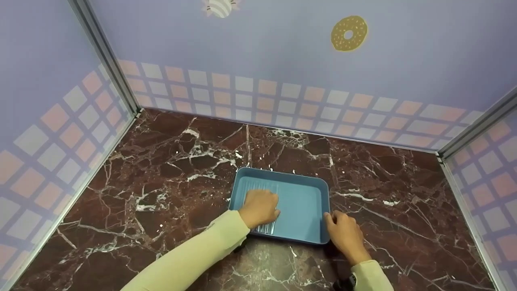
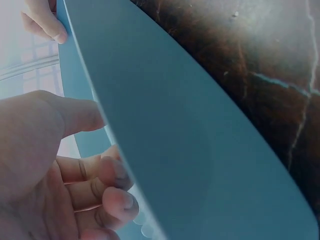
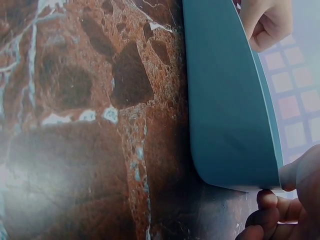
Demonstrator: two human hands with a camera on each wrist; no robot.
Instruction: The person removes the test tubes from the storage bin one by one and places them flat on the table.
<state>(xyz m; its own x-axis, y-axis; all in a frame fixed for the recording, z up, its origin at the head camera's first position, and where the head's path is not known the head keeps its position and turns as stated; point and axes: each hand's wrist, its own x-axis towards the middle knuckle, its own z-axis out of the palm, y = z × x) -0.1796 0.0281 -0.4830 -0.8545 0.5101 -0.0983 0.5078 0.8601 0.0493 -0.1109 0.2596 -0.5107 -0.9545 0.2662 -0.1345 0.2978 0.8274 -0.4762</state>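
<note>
A blue rectangular tray (image 1: 303,210) with rounded corners and low walls sits on the dark marbled surface. Inside its left part lies a clear ribbed plastic piece (image 1: 264,229). My left hand (image 1: 260,208) is over this piece with its fingers curled, and the thumb comes down at the piece's right edge. In the left wrist view the tray's near wall (image 2: 165,120) partly hides the left hand's grip, and bumps of the clear plastic (image 2: 146,227) show below the fingertips. My right hand (image 1: 345,234) pinches the tray's right rim near the front corner.
The marbled surface (image 1: 181,169) extends around the tray on every side. Lilac panels (image 1: 282,52) with checked bands and sweet motifs close off the back and both sides. A dark watch-like band (image 1: 345,281) is at the right wrist.
</note>
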